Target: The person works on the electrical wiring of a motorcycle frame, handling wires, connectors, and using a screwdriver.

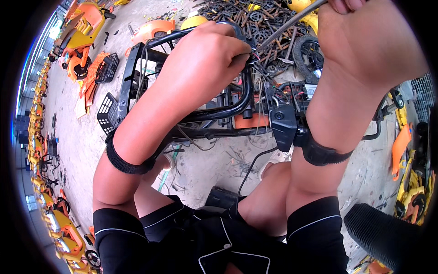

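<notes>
A black tubular vehicle frame [214, 112] lies in front of me with cables and loose wires [262, 91] running through it. My left hand [216, 50] is closed at the frame's upper bar, its thumb and fingers pinched together beside thin wires; what they hold is hidden. From the top edge my right hand [353, 23] comes in, partly cut off, with curled fingers at the upper end of a long grey metal rod [292, 22]. The rod slants down to the left, its lower end close to my left fingertips.
Behind the frame spreads a heap of rusty metal parts [255, 20], with a black-tyred wheel [310, 57] beside it. An orange-yellow scooter [86, 32] and a black crate [107, 68] are at far left. Orange panels [401, 144] lie at right, near a black ridged object [383, 233].
</notes>
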`<state>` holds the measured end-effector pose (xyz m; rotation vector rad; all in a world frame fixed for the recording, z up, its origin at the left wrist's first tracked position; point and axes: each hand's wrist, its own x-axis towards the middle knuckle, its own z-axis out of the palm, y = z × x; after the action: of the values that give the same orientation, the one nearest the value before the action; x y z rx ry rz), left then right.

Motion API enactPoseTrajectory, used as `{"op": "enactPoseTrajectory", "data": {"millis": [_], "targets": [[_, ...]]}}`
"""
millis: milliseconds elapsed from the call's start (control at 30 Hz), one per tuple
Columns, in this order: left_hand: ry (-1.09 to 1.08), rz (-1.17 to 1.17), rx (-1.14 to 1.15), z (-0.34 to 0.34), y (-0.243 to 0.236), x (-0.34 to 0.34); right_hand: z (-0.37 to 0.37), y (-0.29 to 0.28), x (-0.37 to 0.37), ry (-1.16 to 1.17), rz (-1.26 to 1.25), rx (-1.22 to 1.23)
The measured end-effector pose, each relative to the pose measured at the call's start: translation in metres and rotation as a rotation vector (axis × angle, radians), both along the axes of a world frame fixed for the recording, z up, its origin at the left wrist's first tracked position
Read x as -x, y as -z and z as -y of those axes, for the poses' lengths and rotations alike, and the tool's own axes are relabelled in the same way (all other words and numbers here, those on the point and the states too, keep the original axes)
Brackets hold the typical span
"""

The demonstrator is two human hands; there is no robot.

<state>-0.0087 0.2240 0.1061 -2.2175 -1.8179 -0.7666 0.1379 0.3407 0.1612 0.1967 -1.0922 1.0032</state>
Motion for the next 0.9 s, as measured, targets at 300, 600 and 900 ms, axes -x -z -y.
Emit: {"op": "enactPoseTrajectory", "data": {"millis": [300,600,900], "targets": [[-0.052,-0.044,0.020,-0.004,-0.002,-0.004,-0.004,0.006,0.006,0.016,-0.002,0.019],[-0.077,-0.067,0.052,-0.006,-0.006,-0.007,-0.010,0.006,0.007,0.011,-0.008,0.026],[-0.051,-0.146,0.072,-0.009,-0.012,-0.005,-0.013,0.005,0.007,0.012,-0.008,0.034]]}}
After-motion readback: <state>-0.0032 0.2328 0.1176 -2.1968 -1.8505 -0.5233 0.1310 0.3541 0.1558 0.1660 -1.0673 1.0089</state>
